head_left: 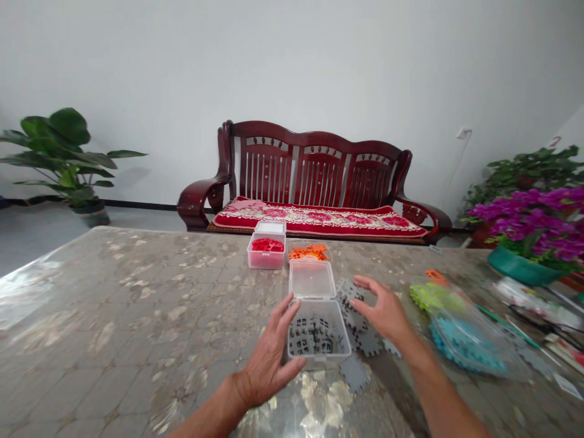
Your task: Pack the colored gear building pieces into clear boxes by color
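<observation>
A clear plastic box (345, 340) with its lid (312, 280) swung back holds grey flat pieces with cut-outs (314, 333). My left hand (274, 356) rests at the box's left side, fingers spread and thumb near the front rim. To the right of the box lie more grey pieces with notched edges (365, 337), one of them a square piece (353, 372) near the box's front corner. Over this pile hovers my right hand (381, 307), its thumb and fingers apart with nothing between them.
Behind stand a box of red pieces (267, 246) and a container of orange pieces (308, 252). On the right are lime-green pieces (432, 297), blue pieces (465, 345) in clear plastic, and a teal flower pot (515, 266). A wooden bench (314, 176) stands beyond the table (137, 328).
</observation>
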{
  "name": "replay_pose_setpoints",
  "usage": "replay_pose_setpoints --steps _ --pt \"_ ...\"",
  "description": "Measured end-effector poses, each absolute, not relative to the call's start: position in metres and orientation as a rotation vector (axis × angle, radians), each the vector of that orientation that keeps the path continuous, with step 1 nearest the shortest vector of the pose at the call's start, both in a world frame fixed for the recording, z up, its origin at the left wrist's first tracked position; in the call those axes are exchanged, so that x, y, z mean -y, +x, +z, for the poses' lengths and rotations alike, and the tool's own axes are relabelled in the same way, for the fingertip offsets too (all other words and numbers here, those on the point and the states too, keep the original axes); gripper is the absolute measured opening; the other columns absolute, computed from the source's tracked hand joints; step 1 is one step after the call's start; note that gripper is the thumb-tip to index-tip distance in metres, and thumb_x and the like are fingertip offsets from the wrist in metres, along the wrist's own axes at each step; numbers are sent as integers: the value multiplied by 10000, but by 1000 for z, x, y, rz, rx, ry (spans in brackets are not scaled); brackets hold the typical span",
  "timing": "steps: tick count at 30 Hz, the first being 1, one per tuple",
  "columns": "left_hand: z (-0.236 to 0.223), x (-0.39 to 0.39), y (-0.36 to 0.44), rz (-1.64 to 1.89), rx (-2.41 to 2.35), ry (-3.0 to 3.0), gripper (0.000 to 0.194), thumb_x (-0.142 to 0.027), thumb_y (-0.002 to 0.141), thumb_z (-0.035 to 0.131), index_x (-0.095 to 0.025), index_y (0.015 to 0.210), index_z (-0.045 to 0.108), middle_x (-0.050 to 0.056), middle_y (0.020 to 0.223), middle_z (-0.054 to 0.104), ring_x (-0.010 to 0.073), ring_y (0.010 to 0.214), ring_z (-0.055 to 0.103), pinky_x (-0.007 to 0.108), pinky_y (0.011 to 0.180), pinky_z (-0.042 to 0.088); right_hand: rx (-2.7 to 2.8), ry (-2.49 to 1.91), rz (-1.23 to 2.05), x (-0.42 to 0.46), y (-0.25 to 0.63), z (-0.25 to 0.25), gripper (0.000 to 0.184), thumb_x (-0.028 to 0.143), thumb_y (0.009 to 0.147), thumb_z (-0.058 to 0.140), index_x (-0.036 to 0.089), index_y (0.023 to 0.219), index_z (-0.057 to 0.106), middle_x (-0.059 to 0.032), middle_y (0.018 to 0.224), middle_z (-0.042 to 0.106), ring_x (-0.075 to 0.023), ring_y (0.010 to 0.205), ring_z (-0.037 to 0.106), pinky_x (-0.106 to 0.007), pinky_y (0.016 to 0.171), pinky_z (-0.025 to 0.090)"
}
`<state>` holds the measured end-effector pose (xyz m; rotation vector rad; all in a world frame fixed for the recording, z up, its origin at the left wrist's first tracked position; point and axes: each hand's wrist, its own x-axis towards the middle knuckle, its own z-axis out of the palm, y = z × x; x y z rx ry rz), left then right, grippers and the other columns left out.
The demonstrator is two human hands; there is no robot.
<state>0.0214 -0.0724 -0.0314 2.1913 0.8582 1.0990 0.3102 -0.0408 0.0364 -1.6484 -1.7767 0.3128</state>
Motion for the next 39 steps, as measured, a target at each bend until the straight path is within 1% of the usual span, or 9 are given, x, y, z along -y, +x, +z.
replay_pose_setpoints --steps 9,13,16,19,24,27,30,33,39 --pt "-33 71 22 1114 -864 2194 776 -646 974 402 -259 1589 130 173 1641 124 390 1517 169 605 1200 239 2206 -1374 446 87 242 65 468 164 719 714 264 1176 690 -48 1144 715 -243 1124 591 -407 1012 458" --pt "-33 72 22 1124 -861 2201 772 -640 976 407 -265 1589 127 168 1641 129 387 1516 177 599 1197 250 2206 -1308 456 80 248 58 347 184 772 689 273 1105 721 -34 1151 733 -235 1133 596 -414 1035 446" --pt "-32 72 21 1115 -861 2197 774 -644 975 405 -259 1588 132 170 1642 122 386 1512 189 597 1192 264 2002 -1418 316 61 274 50 258 245 841 617 258 1071 732 -56 1143 739 -240 1122 613 -436 1038 444" --pt "-31 72 21 1109 -858 2193 773 -636 976 408 -253 1589 133 176 1643 121 392 1511 189 601 1193 260 1826 -1647 165 39 302 41 330 322 853 583 219 1140 710 -83 1181 728 -263 1143 617 -451 1040 444" --pt "-30 73 22 1114 -856 2188 764 -631 975 415 -262 1587 146 174 1641 133 398 1508 198 607 1185 270 1859 -1942 16 21 321 27 526 415 818 641 174 1285 639 -130 1234 705 -316 1153 630 -456 990 475" --pt "-31 73 22 1114 -864 2188 759 -630 975 416 -265 1586 153 169 1643 136 394 1509 199 605 1184 274 1901 -1998 -78 20 320 21 465 404 799 671 230 1231 669 -92 1106 749 -295 1041 677 -405 889 513" --pt "-31 73 22 1117 -868 2188 761 -628 973 422 -258 1587 163 170 1643 144 395 1508 206 596 1187 277 1923 -1999 -143 20 319 18 386 321 797 664 251 1176 688 -58 1004 763 -263 969 689 -360 831 515" --pt "-32 73 21 1116 -871 2192 768 -634 969 424 -263 1588 161 165 1645 148 394 1506 213 592 1189 279 1939 -2006 -157 20 320 16 423 286 798 656 236 1218 664 -64 1032 761 -259 986 684 -356 849 504" --pt "-32 72 21 1105 -868 2190 763 -636 973 412 -270 1588 148 171 1643 139 398 1507 204 612 1185 271 1911 -2004 7 20 320 20 475 243 792 643 183 1264 642 -115 1111 744 -301 1078 663 -430 942 478"
